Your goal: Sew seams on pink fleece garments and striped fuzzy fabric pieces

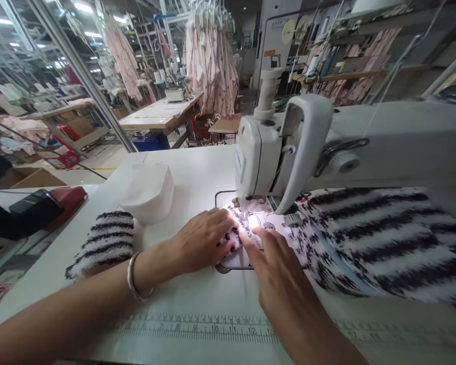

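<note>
My left hand lies on the table with its fingers curled over a small black-and-white fuzzy fabric piece, pinching it just before the needle of the white sewing machine. My right hand rests beside it, fingers stretched flat, index fingertip pressing the same fabric near the lit needle plate. A silver bangle sits on my left wrist. The rest of the striped fuzzy fabric spreads to the right under the machine arm.
A stack of striped fabric pieces and a white bundle lie at the left of the white table. A printed ruler runs along the near edge. A red-and-black device sits far left. Pink garments hang behind.
</note>
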{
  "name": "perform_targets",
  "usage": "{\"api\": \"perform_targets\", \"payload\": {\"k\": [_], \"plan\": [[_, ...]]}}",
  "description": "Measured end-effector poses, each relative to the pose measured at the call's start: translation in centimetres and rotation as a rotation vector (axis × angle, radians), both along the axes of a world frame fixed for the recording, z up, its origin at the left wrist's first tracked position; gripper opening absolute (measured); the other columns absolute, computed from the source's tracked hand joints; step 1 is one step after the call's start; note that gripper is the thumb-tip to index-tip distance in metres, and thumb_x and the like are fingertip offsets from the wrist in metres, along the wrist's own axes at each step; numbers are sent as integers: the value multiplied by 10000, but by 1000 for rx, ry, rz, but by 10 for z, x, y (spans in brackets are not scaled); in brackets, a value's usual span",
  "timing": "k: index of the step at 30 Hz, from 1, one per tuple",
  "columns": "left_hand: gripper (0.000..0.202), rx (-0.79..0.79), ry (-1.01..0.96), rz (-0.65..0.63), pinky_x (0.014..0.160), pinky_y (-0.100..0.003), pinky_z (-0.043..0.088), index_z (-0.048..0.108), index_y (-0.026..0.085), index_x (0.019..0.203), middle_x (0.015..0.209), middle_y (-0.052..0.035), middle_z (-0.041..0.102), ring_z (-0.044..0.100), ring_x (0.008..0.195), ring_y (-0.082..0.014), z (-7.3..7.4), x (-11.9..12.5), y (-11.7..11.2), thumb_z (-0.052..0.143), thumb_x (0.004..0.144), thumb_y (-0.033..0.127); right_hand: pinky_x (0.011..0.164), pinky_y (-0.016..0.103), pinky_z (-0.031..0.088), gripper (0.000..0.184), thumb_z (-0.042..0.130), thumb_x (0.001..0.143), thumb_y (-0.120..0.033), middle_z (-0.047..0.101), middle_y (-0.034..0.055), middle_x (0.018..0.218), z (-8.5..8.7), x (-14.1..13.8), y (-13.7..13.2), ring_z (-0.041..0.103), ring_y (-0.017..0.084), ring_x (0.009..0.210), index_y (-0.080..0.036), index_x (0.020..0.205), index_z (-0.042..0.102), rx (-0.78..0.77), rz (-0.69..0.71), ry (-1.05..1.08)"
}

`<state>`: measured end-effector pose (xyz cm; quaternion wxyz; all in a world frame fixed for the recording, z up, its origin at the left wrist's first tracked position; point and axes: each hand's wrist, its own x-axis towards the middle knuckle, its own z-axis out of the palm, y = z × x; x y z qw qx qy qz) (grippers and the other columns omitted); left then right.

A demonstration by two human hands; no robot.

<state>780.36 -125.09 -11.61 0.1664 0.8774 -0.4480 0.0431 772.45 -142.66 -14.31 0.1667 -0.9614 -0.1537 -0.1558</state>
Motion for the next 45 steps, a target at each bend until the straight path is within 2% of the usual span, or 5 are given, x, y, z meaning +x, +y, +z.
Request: {"api": "perform_targets", "payload": {"k": [6, 22, 29, 35, 45], "plan": [[211, -34, 83, -140, 869, -337, 471, 560, 194, 1072, 1144, -83, 555, 521, 1013, -182, 3, -1, 14, 448, 901, 144, 784, 442, 490, 659, 237, 720, 115, 523, 123, 1092, 7, 5, -5, 484, 279, 1070, -187, 1186, 591, -42, -36, 77], [169, -50, -99, 256, 721, -396, 503, 559, 159, 1021, 978, -92, 534, 482, 882, -216, -15, -27, -23, 484, 882, 218, 806, 415, 490, 502, 344, 822, 29, 527, 101, 1055, 16, 9, -15, 496, 251, 1015, -205, 1199, 581, -74, -3, 106], [181, -75, -21, -17, 782, -351, 508, 595, 175, 1023, 1052, -83, 595, 550, 952, -200, 1, -27, -5, 560, 877, 277, 984, 440, 417, 730, 212, 702, 159, 426, 124, 1265, -7, -34, -31, 374, 241, 1230, -176, 1284, 500, -43, -6, -55], [124, -103, -71, -39, 764, -329, 491, 625, 173, 884, 994, -50, 646, 578, 860, -162, -6, -29, -6, 511, 904, 218, 932, 417, 428, 666, 262, 731, 120, 490, 110, 1228, -18, -46, -29, 431, 228, 1182, -177, 1271, 515, -13, -57, -62], [157, -119, -32, -86, 785, -324, 509, 644, 175, 955, 982, -52, 669, 596, 881, -168, -7, -38, -4, 493, 922, 203, 794, 398, 461, 636, 282, 742, 93, 520, 136, 1229, -17, -44, 4, 464, 268, 1170, -199, 1247, 535, -74, -131, -130]]}}
